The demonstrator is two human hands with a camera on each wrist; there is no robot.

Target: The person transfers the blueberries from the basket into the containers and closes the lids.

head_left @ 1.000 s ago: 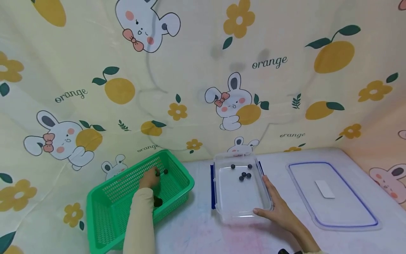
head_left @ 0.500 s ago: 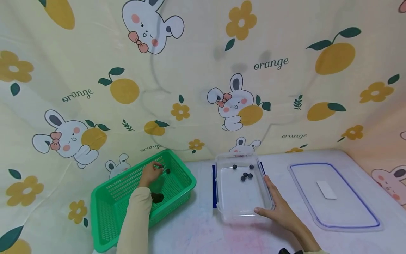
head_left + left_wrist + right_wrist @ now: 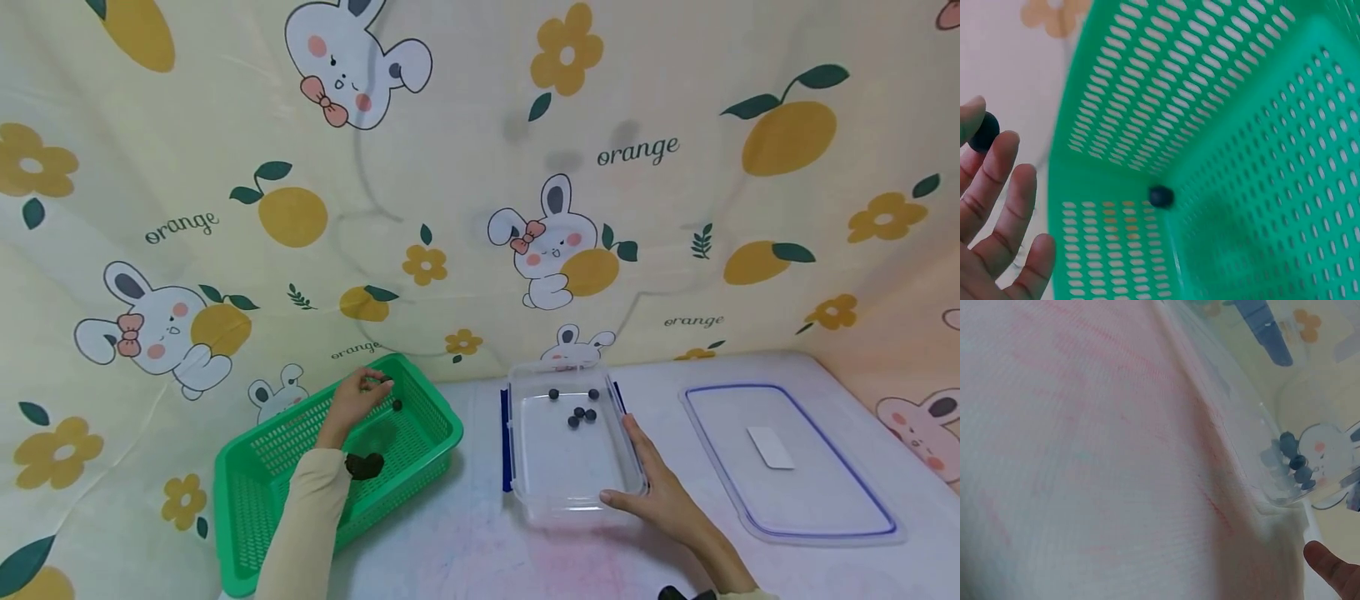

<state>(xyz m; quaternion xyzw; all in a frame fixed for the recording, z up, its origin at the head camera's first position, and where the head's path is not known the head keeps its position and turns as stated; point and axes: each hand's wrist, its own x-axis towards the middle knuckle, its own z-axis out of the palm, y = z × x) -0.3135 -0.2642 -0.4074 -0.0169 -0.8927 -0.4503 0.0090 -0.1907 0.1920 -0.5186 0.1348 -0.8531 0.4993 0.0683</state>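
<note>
My left hand (image 3: 356, 402) is raised over the far end of the green basket (image 3: 408, 437). Thumb and index finger pinch a blueberry (image 3: 986, 134), while the other fingers spread loosely below. Another blueberry (image 3: 1161, 196) lies at the bottom of the basket, against a corner. To the right stands a clear plastic box (image 3: 562, 467), uncovered, with several blueberries (image 3: 578, 413) towards its far end. My right hand (image 3: 663, 500) rests on the box's near right corner, its fingers straight along the side and the thumb at the front edge. In the right wrist view only the thumb (image 3: 1334, 569) shows.
A clear lid (image 3: 825, 433) with a blue seal lies flat on the right, a white label on it. Blue side clips (image 3: 506, 440) hang from the box. Behind everything a printed cloth (image 3: 465, 167) rises from the white-covered table (image 3: 442, 533).
My left hand has lifted from inside the basket to its far rim, carrying a blueberry. My right hand and the box have stayed in place.
</note>
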